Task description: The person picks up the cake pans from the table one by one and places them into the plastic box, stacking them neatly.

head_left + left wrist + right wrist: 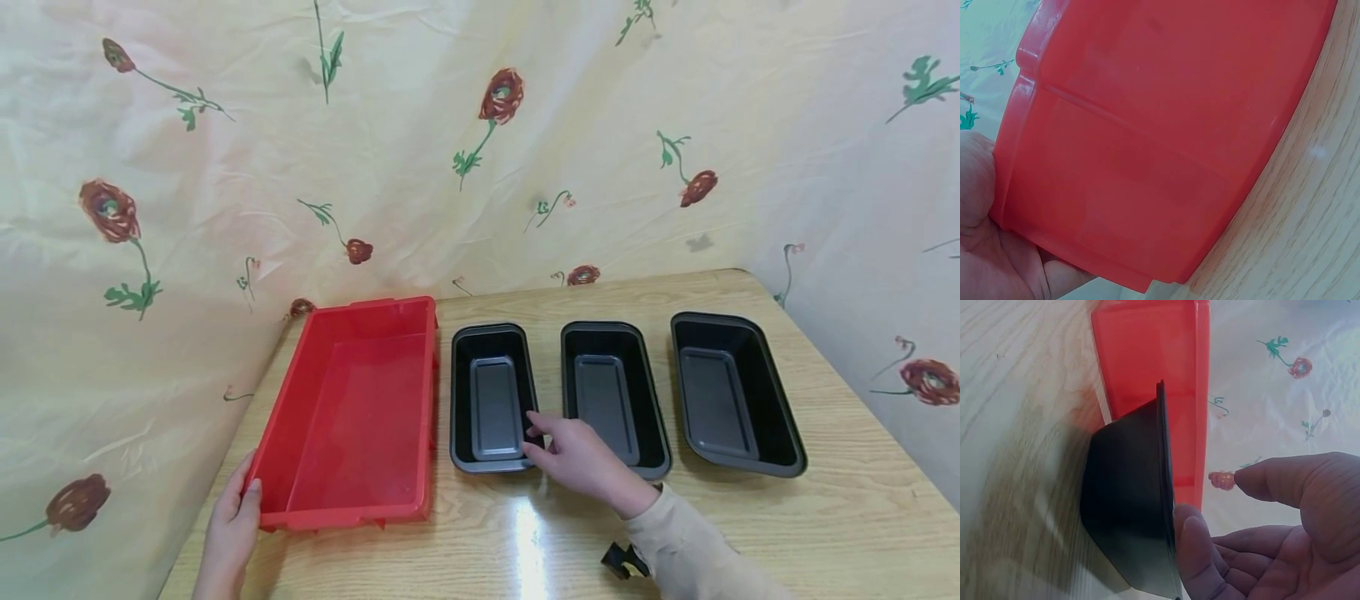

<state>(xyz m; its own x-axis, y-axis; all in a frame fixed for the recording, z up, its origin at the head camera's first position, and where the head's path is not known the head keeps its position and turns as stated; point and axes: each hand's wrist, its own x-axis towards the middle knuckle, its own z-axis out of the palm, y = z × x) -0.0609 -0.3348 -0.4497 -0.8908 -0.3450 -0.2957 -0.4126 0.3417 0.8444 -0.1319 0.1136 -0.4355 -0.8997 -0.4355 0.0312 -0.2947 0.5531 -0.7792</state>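
On the left of the table lies a shallow red plastic tray (360,417). My left hand (231,521) grips its near left corner, with the thumb by the rim and fingers (1063,275) against the near side. Just right of the tray sits a dark loaf pan (493,404). The right hand (581,458) is over this pan's near right edge. In the right wrist view, a fingertip (1192,534) is at the pan's rim, while the thumb stands apart from it. Neither the tray nor this pan has anything visible inside.
Two more dark loaf pans stand to the right, a middle pan (600,392) partly behind my right hand and a far right pan (716,400). A black object (617,560) shows beside the right sleeve. Flowered cloth (405,150) hangs behind the wooden table (480,542).
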